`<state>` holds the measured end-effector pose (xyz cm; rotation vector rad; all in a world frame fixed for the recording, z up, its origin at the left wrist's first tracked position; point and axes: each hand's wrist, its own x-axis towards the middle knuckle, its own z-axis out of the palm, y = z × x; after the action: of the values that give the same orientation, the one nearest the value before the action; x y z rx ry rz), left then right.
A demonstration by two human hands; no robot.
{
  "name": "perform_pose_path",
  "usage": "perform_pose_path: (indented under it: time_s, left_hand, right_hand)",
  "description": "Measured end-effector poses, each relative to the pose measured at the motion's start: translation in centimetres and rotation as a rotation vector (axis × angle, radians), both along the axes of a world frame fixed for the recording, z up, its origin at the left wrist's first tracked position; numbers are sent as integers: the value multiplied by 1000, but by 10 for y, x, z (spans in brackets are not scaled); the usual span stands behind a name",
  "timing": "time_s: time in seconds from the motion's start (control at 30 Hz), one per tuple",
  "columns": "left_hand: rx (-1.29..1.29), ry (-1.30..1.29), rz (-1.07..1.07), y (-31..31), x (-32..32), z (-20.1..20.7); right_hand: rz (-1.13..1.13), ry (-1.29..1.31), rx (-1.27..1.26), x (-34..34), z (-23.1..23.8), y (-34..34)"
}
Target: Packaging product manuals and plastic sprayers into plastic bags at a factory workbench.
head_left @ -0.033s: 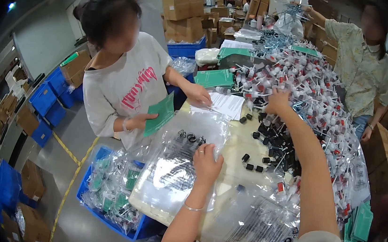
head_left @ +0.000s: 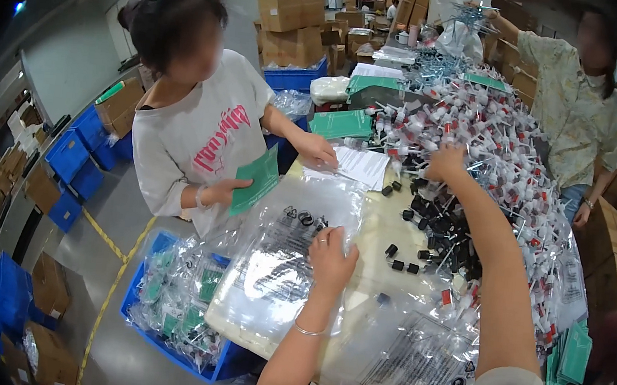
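Observation:
My left hand lies on a clear plastic bag with black print. Its fingers are stretched over the bag near the right edge, with the thumb apart. My right hand reaches into a heap of small white plastic pieces, many with red parts and thin stems. Its fingertips are partly hidden among them, so any grip cannot be made out. Short black cylindrical pieces lie below that hand. Another printed clear bag rests near my body.
At the left, a co-worker holds a green sheet and touches white papers. Green sheets lie beyond. A blue crate of filled bags stands left of the table. Another person stands far right, holding metal rods.
My right hand has shifted very slightly right and downward over the heap. My left hand has barely moved on the bag.

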<state>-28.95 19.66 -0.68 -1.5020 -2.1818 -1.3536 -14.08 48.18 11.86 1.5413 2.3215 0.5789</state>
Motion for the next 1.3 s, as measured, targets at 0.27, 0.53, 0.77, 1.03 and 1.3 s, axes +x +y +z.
perform_pose_path:
  time_s: [0.27,0.53,0.77,1.03,1.3]
  left_hand:
    - [7,123,-91,-7,28,23]
    - [-84,36,-151,-8,28,18]
    - [-114,47,-160,-6,27,19]
    - [-149,29,-159,-4,28,17]
    - [-165,21,-168,-6,27,17]
  right_hand:
    - [459,130,191,-76,4,-19]
    - [671,320,188,-210,-72,9]
    - [328,274,-845,-213,-25,58]
    - [475,474,-178,-205,-43,75]
    - [458,298,169,-208,-91,53]
